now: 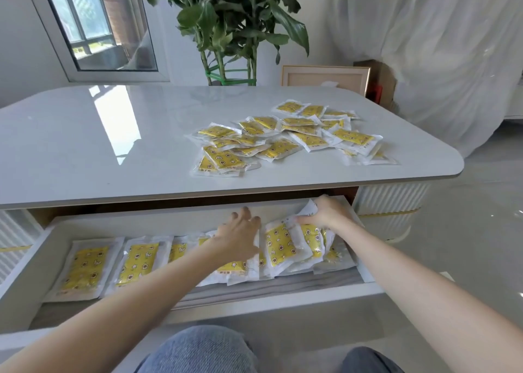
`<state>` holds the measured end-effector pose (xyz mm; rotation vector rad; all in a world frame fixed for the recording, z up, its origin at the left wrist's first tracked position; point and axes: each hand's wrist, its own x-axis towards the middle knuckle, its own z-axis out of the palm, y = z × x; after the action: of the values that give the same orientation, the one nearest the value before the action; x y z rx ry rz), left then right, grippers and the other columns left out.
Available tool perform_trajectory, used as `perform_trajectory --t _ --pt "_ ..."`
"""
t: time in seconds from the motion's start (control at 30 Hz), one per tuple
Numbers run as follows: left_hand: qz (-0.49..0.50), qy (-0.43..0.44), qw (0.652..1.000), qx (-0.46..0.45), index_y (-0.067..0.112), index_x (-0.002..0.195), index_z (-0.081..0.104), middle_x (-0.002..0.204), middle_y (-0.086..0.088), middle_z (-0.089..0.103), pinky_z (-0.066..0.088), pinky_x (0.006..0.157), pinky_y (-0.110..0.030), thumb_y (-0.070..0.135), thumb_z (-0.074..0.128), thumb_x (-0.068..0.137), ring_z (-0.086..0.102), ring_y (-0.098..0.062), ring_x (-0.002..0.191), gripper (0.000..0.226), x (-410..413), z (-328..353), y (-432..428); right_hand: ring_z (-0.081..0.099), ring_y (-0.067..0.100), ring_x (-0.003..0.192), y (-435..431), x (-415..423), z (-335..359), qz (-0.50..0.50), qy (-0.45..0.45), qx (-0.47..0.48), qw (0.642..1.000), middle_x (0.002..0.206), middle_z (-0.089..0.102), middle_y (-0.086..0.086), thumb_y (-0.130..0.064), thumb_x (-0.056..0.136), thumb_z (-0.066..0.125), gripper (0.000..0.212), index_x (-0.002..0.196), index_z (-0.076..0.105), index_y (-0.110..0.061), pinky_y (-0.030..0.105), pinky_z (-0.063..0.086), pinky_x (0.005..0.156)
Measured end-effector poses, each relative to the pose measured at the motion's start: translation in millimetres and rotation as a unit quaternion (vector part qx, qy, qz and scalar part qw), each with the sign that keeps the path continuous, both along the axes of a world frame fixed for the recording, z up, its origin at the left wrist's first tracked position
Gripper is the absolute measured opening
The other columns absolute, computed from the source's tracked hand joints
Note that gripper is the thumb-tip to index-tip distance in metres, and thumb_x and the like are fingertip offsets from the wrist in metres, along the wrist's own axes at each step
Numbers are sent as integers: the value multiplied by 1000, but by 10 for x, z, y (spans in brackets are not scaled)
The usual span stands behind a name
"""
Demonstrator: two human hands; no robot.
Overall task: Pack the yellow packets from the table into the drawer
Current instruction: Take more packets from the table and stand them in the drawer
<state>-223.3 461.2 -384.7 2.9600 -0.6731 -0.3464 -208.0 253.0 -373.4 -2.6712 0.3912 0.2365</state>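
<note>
A loose pile of yellow packets (285,135) in clear wrappers lies on the right half of the white table (113,146). Below the tabletop the white drawer (198,299) stands pulled out. A row of yellow packets (85,268) lies in it, flat at the left and leaning in a stack (283,248) at the right. My left hand (240,237) rests flat with spread fingers on the packets in the middle of the drawer. My right hand (325,211) grips the top edge of the rightmost packets by the drawer's right wall.
A potted plant (235,30) stands behind the table, with a framed picture (325,77) leaning beside it. A window (93,24) is at the back left and white cloth (438,47) at the right. My knees in jeans (203,350) are below the drawer front.
</note>
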Motion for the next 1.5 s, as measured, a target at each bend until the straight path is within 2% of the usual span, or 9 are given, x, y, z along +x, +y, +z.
perform_trajectory --t 0.17,0.37,0.57,0.7,0.8,0.93,1.07,1.23,1.5 --pt "-99 87 991 14 26 151 8 158 -7 3 31 110 -52 51 60 84 9 -31 144 88 -6 -76 -347 53 21 77 -130 -100 75 -4 -69 -72 995 82 55 2 -48 80 71 42 93 56 -11 27 34 52" --pt "-155 73 983 65 23 152 6 159 -6 -4 19 116 -54 56 67 76 0 -29 147 103 114 -168 -515 60 29 93 -241 -51 1 -13 -46 -19 999 105 60 12 -37 85 70 39 105 58 -6 28 39 62" --pt "-186 55 979 63 15 148 20 153 -3 20 32 110 -48 61 68 70 23 -28 140 103 184 -323 -600 51 25 77 -242 -28 -14 -9 -59 -15 998 75 46 5 -27 83 72 34 69 46 -11 29 34 52" --pt "-175 62 981 63 15 149 17 156 -4 14 30 112 -50 59 66 74 17 -29 143 100 162 -318 -618 61 27 103 -339 -9 16 -15 -72 -28 997 112 62 12 -12 83 70 29 110 65 -5 32 52 83" --pt "-171 53 982 59 14 148 20 155 -4 16 32 110 -49 58 66 75 20 -28 142 97 113 -268 -626 61 28 106 -415 -35 23 -5 -64 -46 997 120 60 16 2 84 60 32 115 64 -4 35 52 90" --pt "-172 41 982 61 15 147 21 154 -3 19 35 108 -48 59 65 75 23 -29 140 96 81 -249 -614 64 26 100 -408 -154 40 26 -21 -78 996 113 65 14 0 87 58 24 109 68 -1 33 54 86" --pt "-171 38 983 63 16 148 19 154 -3 18 33 109 -48 58 65 76 22 -28 141 95 57 -228 -574 65 25 79 -319 -265 13 70 40 -152 985 100 65 12 -7 89 59 4 90 62 -4 31 54 62" --pt "-172 39 982 71 17 150 14 155 -3 15 33 110 -46 56 64 78 19 -28 142 96 46 -224 -494 59 21 72 -247 -214 -22 86 50 -199 975 73 53 2 -8 87 61 30 67 40 -14 22 40 48" --pt "-169 39 983 65 15 149 16 156 -4 15 23 115 -42 57 66 76 16 -26 143 98 63 -221 -460 57 23 84 -286 -232 17 78 10 -142 987 111 60 7 -5 93 50 11 98 58 -10 28 42 67"
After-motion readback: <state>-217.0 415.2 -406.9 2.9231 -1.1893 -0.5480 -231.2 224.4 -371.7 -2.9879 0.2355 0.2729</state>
